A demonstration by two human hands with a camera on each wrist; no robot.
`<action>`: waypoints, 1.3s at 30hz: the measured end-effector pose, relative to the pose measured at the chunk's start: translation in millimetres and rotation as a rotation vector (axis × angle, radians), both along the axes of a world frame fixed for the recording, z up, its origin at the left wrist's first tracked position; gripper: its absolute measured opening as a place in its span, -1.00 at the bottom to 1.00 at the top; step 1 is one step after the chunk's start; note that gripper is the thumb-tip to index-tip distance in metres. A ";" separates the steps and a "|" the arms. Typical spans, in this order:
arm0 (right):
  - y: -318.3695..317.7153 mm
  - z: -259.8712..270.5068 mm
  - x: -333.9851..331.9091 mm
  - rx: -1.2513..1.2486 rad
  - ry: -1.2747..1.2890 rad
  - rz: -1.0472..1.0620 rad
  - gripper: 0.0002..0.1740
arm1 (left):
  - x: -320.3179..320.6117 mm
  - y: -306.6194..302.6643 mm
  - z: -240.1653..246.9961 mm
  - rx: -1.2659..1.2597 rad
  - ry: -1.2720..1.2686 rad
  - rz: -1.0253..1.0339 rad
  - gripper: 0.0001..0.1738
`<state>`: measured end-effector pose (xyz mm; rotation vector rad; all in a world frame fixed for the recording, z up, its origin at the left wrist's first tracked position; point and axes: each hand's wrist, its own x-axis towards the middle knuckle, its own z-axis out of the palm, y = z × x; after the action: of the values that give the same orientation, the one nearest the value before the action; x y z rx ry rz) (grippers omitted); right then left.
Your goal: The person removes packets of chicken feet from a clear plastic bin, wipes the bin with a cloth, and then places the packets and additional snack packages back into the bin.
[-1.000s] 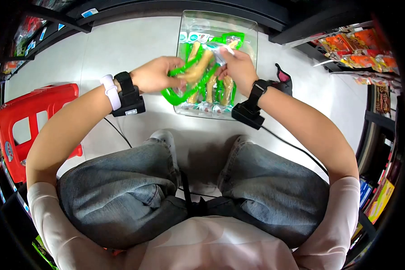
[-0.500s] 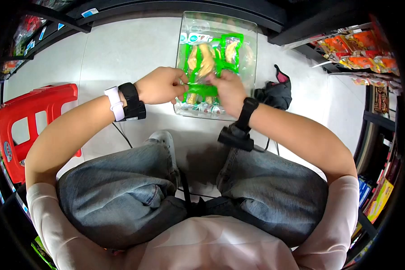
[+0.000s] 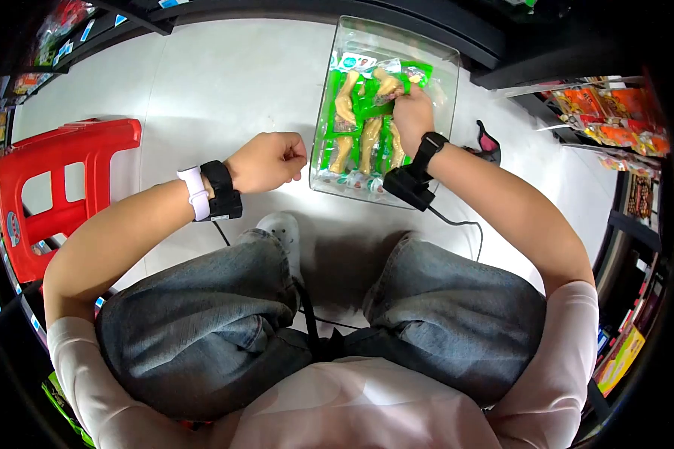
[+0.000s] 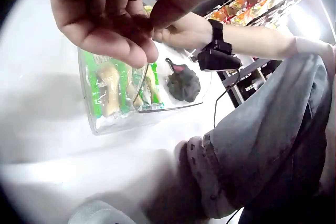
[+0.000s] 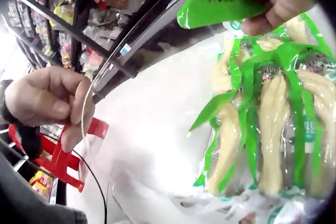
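A clear plastic bin (image 3: 446,105) on the floor holds several clear, green-edged packs of chicken feet (image 3: 344,101), laid in two rows. My right hand (image 3: 414,118) reaches over the bin's right half. Its thumb and fingers pinch the green edge of a chicken foot pack (image 5: 218,9), lifted above the others in the right wrist view; the hand hides part of it. Left of the bin, my left hand (image 3: 269,161) hovers with loosely curled fingers and nothing in them. From the left wrist view, its fingers (image 4: 113,45) overlap the bin's near side.
To the left stands a red plastic stool (image 3: 67,187). A black bag (image 4: 182,83) with a pink patch lies right of the bin. Shelves of orange snack packs (image 3: 610,105) line the right side, and a dark shelf base (image 3: 277,9) runs behind. Cables trail from the wrist cameras.
Both hands were on one pack over the bin. The left hand has since drawn away to the left, while the right moved to the bin's far right part. The view has shifted slightly.
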<state>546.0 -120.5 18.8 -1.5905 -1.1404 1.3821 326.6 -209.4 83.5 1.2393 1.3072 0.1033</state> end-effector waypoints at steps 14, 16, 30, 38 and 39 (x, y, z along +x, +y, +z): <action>3.7 2.2 2.2 -0.346 -0.376 0.241 -0.71 | -16.8 21.5 -23.5 0.154 0.127 -0.009 -0.82; -1.2 -9.8 5.6 -0.299 -0.309 0.214 -0.71 | -21.9 50.2 -28.2 0.416 0.308 -0.076 -0.82; -4.0 -43.4 21.0 -0.301 -0.216 0.067 -0.60 | -58.6 278.6 -66.2 1.508 0.808 0.147 -0.55; 14.2 -48.3 14.6 -0.137 -0.233 0.048 -0.72 | -17.1 264.7 -45.8 1.287 0.755 -0.026 -0.52; 18.2 -44.7 13.4 -0.078 -0.296 0.088 -0.71 | -18.7 267.8 -46.0 1.275 0.715 -0.037 -0.54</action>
<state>559.4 -102.3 -25.9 -1.8665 -1.3572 1.2888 307.9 58.5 37.6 2.5312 1.9001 0.5726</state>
